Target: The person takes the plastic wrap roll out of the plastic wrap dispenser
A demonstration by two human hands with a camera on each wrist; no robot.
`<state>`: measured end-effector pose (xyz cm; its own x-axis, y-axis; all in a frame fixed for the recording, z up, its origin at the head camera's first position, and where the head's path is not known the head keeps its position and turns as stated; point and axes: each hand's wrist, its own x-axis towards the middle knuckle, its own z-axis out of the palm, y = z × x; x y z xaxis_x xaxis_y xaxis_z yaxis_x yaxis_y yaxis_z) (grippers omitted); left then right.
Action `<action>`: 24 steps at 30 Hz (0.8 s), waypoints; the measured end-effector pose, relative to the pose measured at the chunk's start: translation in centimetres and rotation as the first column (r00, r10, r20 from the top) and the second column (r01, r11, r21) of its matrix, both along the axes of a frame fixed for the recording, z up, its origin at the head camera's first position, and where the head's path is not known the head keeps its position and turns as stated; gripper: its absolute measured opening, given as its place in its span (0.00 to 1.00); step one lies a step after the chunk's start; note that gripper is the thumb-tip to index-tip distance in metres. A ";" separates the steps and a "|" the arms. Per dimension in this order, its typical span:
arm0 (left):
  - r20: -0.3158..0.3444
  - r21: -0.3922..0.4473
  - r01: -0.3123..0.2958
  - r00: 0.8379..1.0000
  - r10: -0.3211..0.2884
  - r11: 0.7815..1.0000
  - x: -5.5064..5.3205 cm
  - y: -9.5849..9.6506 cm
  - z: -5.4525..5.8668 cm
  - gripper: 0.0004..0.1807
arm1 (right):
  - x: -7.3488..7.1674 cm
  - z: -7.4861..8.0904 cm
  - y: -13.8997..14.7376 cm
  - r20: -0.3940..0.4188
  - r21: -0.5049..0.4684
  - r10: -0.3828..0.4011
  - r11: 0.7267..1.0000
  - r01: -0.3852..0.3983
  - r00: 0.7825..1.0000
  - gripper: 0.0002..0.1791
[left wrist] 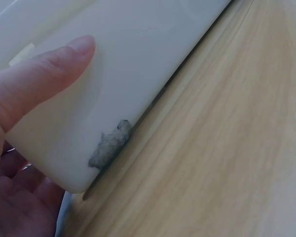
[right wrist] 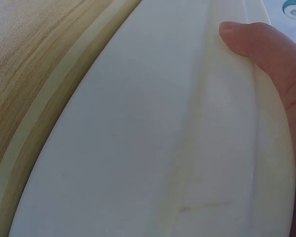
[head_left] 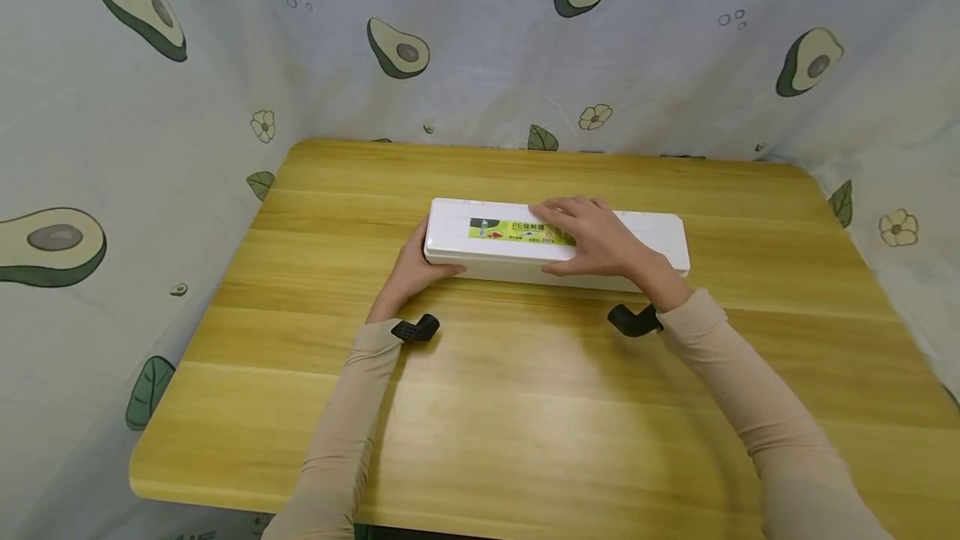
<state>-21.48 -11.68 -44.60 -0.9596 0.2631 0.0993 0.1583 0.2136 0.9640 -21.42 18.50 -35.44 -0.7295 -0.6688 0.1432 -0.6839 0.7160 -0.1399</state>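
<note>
A long white cling film box (head_left: 648, 232) with a green and yellow label (head_left: 487, 229) lies crosswise on the wooden table (head_left: 480, 407), its lid down. My left hand (head_left: 411, 272) grips the box's left end, the thumb on the front wall and the fingers round the end. Across the lid, right of the middle, my right hand (head_left: 600, 242) holds the box with its thumb at the front edge; the fingers cover part of the label. The left wrist view shows a grey patch (left wrist: 109, 145) low on the front wall, beside the left thumb (left wrist: 54, 69).
A pale curtain (head_left: 480, 48) printed with avocados hangs behind the table and along its sides. Small black wrist mounts (head_left: 417, 328) stick out from both sleeves, over the tabletop in front of the box.
</note>
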 end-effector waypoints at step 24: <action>0.060 0.012 0.026 0.998 -0.027 1.000 1.2 0.3 2.7 0.55 | 0.7 0.5 1.1 -0.007 -0.032 -0.034 0.999 0.034 0.999 0.48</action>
